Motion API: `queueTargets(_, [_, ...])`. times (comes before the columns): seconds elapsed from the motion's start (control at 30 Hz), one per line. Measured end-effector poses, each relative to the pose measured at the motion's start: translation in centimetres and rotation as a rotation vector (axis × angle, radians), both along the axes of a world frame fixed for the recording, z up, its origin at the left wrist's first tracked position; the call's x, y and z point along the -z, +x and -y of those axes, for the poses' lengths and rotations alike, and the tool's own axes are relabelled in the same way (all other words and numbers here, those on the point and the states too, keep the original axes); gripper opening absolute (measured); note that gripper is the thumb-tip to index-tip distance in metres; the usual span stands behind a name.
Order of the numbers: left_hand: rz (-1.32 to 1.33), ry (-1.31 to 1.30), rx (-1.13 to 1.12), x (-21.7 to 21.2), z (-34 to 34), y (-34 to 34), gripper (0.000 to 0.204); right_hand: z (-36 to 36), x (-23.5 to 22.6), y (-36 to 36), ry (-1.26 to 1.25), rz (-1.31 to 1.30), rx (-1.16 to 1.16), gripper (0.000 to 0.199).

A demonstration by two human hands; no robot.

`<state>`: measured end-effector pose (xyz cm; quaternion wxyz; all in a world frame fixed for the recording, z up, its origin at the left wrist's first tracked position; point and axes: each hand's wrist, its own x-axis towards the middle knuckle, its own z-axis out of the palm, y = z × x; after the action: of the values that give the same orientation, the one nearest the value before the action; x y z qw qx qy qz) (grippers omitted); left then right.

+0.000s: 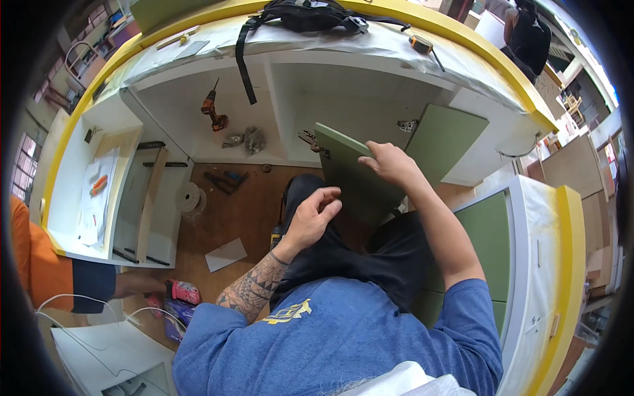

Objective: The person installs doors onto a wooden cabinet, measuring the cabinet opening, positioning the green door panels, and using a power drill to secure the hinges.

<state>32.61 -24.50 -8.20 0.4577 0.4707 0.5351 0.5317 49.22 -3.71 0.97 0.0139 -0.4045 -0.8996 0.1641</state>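
Observation:
My right hand (391,165) grips the upper edge of a green cabinet door (350,173), thumb on one face and fingers over the other. The door stands swung out from the white cabinet (290,155). A metal hinge (309,138) shows by the door's far edge, at the cabinet's middle divider. My left hand (313,219) hovers over my knee, left of the door, fingers loosely bent and thumb apart, with nothing seen in it. Another green door (449,142) stands open to the right, with a hinge (408,125) inside the compartment beside it.
Inside the cabinet are an orange-black cordless drill (212,112) and plastic bags of hardware (253,140). On the covered top lie a black tool bag (304,20) and a tape measure (421,44). A white spool (189,197) sits on the floor. A person in orange (39,257) is at left.

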Motion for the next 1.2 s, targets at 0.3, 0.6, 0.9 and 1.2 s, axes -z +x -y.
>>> queueTargets(0.3, [0.386,-0.026,-0.245,-2.2,-3.5,-3.2,0.055,2.8,0.4,-4.1,0.032,-0.216,-0.03,0.037])
queueTargets(0.6, [-0.333,-0.269,-0.476,12.7,0.9,-16.8,0.061,1.3,-0.4,-1.3,0.13,0.041,-0.005,0.034])
queueTargets(0.9, [-0.368,-0.704,-0.189,33.4,7.9,-14.4,0.069,-1.0,-1.0,-3.8,0.12,0.094,0.047,0.039])
queueTargets(1.2, [-0.546,-0.716,-0.227,30.8,10.2,-16.4,0.066,-1.2,-0.2,-3.2,0.159,0.121,0.101,0.042])
